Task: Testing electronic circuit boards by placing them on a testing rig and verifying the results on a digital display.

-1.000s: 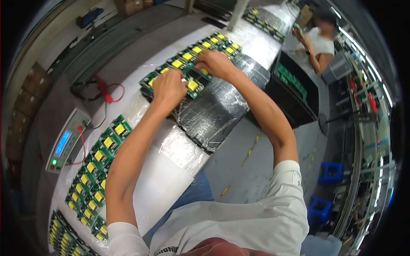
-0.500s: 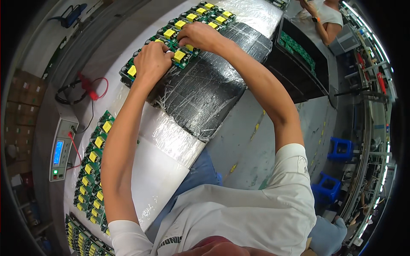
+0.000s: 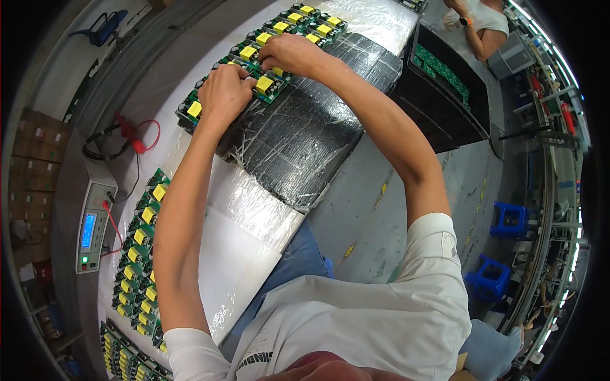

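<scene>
Both hands [image 3: 260, 76] press a circuit board panel [image 3: 260, 57] running lower-left to upper-right

Bench surroundings, head view.
A grey test meter [image 3: 90, 223] with a lit blue display stands at the left edge of the bench [image 3: 248, 279], a red lead running from it; a red probe [image 3: 129, 134] with a coiled black cable lies beyond it. A second panel of green circuit boards with yellow components [image 3: 138, 251] lies along the left of the bench, with more boards at the lower left [image 3: 124, 357]. A black bin of green boards [image 3: 445, 89] stands to the right. Two blue plastic stools [image 3: 499, 254] stand on the grey floor. Another person [image 3: 480, 25] works at the upper right.
</scene>
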A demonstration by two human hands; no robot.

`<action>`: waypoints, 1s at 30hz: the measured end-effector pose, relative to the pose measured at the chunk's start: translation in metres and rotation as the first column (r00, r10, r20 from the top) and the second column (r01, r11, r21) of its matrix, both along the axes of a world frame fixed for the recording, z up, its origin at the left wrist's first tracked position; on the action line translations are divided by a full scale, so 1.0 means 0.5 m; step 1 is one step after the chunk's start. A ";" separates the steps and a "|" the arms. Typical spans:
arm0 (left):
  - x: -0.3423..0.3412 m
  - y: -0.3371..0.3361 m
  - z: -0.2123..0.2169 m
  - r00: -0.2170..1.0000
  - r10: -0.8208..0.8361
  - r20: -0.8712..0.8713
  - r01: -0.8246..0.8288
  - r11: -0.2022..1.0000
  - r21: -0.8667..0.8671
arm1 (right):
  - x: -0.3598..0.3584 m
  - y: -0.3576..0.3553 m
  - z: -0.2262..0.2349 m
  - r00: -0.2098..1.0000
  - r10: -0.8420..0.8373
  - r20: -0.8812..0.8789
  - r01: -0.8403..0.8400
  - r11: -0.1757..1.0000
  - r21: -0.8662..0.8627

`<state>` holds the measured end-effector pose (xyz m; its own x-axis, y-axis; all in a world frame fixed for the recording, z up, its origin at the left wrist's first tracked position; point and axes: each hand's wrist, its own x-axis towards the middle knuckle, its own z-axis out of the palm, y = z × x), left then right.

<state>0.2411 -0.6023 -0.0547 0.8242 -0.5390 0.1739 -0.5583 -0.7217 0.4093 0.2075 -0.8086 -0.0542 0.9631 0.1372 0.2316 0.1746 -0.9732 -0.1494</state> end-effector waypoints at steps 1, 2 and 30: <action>-0.001 -0.001 -0.001 1.000 0.008 0.001 -0.008 1.000 -0.002 | 0.000 0.000 0.000 1.000 0.004 0.012 -0.004 1.000 -0.008; -0.002 -0.002 -0.001 1.000 0.016 0.002 -0.016 1.000 -0.005 | 0.001 -0.001 0.001 1.000 0.009 0.024 -0.008 1.000 -0.015; -0.675 1.071 0.125 0.777 0.627 0.061 -0.621 0.747 0.237 | -0.488 0.804 -0.026 0.818 0.570 0.080 -0.447 0.543 0.711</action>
<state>-0.0961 -0.0670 0.0078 0.9930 0.0751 0.0909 0.0565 -0.9797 0.1922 -0.0365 -0.4068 -0.0671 0.8101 0.4802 0.3362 0.5242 -0.3367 -0.7822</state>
